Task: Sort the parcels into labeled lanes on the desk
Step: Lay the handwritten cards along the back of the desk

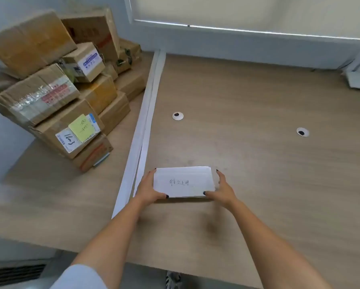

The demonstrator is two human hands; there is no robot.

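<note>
A small stack of white paper cards (184,182) with handwriting on the top one lies low over the wooden desk (258,163). My left hand (148,187) grips its left edge, thumb under the near side, fingers at the far corner. My right hand (221,189) grips its right edge the same way. A pile of brown cardboard parcels (56,92) with shipping labels and a yellow sticky note stands at the desk's far left.
Long white strips (145,126) run from near my left hand to the back wall, dividing the desk. Two round cable grommets (178,116) (302,132) sit in the desktop. A white object (358,80) lies at the far right under the window blind.
</note>
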